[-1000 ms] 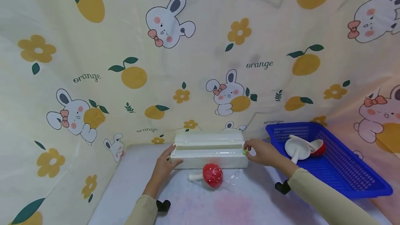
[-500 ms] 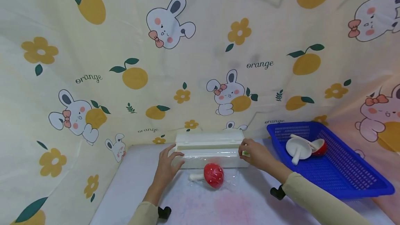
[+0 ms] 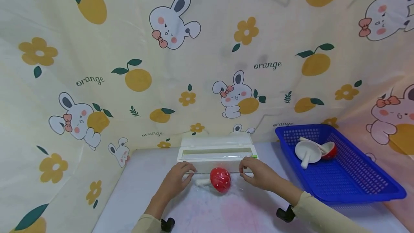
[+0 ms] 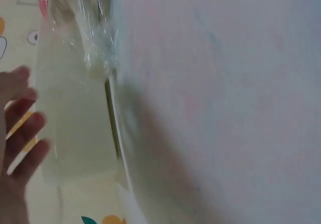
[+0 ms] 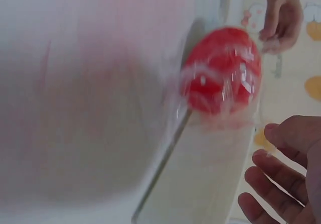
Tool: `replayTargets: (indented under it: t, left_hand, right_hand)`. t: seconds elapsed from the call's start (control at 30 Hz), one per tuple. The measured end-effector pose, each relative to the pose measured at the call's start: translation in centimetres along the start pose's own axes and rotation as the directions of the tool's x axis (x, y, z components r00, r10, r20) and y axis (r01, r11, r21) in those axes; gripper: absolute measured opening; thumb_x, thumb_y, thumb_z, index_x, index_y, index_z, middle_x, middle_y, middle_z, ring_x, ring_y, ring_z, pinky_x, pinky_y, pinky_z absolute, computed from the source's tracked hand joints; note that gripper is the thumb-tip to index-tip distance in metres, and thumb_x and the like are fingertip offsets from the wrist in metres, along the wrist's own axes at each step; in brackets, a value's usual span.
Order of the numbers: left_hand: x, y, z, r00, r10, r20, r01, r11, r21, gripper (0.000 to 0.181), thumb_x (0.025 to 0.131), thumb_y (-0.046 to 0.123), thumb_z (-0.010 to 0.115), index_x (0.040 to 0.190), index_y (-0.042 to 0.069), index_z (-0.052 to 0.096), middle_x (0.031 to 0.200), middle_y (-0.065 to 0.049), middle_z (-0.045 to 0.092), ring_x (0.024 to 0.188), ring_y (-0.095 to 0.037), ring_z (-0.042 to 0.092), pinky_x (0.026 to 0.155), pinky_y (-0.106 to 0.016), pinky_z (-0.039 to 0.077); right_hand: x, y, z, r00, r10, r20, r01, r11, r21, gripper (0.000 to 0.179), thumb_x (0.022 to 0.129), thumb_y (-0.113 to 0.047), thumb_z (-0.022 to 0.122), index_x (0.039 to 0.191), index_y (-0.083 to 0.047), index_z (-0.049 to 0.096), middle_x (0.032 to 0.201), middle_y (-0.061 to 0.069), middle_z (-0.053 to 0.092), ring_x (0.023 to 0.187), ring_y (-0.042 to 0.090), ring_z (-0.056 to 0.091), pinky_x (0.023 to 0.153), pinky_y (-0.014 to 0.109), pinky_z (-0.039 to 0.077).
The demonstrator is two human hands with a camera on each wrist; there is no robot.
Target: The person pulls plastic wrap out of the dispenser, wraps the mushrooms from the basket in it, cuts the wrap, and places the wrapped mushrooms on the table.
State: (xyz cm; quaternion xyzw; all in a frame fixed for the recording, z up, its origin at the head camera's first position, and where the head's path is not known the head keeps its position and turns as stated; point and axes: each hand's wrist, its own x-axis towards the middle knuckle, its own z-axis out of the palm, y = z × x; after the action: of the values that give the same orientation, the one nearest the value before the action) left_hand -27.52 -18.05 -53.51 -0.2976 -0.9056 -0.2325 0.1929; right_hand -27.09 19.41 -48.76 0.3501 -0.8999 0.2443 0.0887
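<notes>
A long white cling film dispenser lies on the table with its lid raised at the back. In front of it is a toy mushroom with a red, white-spotted cap and pale stem, wrapped in crinkled clear film. My left hand is at the dispenser's front, left of the mushroom, thumb and index finger pinching clear film. Opposite, on the mushroom's right, my right hand pinches the film too; its other fingers are spread in the right wrist view. The film between the hands barely shows.
A blue plastic basket stands at the right, with a white mushroom-shaped piece and another red-and-white one in it. Behind the table hangs a patterned cloth. A green slider sits at the dispenser's right end.
Both hands have come from the dispenser's top edge down and toward me, to its front on either side of the mushroom. My right hand has left the green slider. The mushroom stays put.
</notes>
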Motion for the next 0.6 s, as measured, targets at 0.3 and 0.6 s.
replayTargets:
  t: [0.3,0.6]
  left_hand:
    - [0.2,1.3,0.5,0.955,-0.043,0.293,0.061,0.997,-0.052,0.015,0.102,0.018,0.076,0.113,0.027,0.073,0.12,0.009,0.067,0.116,-0.012,0.064,0.104,-0.035,0.057]
    - [0.4,1.9,1.1,0.939,-0.012,0.345,0.023,0.999,-0.03,0.011,0.099,0.019,0.078,0.108,0.024,0.079,0.123,0.006,0.065,0.118,-0.015,0.063,0.104,-0.038,0.056]
  right_hand:
    - [-0.5,-1.4,3.3,0.998,-0.055,-0.039,0.06,0.989,0.138,0.029,0.089,-0.001,0.085,0.098,-0.022,0.067,0.098,-0.015,0.065,0.097,0.011,0.063,0.085,0.039,0.061]
    - [-0.8,-1.7,5.6,0.999,-0.036,0.007,0.034,0.982,0.186,0.026,0.089,0.0,0.083,0.1,-0.02,0.07,0.104,-0.01,0.065,0.1,0.01,0.063,0.089,0.039,0.061]
